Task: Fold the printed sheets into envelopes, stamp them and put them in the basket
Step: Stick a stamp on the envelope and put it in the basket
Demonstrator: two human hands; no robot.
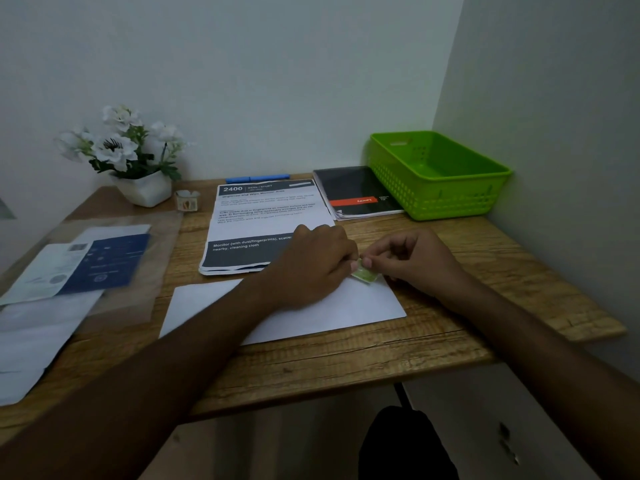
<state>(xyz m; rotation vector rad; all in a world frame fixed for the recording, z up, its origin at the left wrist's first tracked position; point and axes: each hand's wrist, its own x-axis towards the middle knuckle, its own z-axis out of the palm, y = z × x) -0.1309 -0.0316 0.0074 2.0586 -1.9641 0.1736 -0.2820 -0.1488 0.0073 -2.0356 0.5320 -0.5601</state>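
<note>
Fingers [367, 262] of both hands, left hand [313, 263] and right hand [414, 259], are pinched together on a small green paper stamp [364, 274], right above the plain white envelope [311, 317]; green plastic basket [438, 174] sits well beyond.

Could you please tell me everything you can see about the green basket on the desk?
The green basket is a rectangular bin that looks like bright lime plastic, with perforated lattice walls, a rolled rim and a slot handle cut into its far end. It stands upright at the back right corner of the wooden desk, close to the walls. What shows of its inside appears empty; no envelope is visible there. A black notebook lies right beside its left side; whether they touch cannot be told. Neither hand is near it.
</note>
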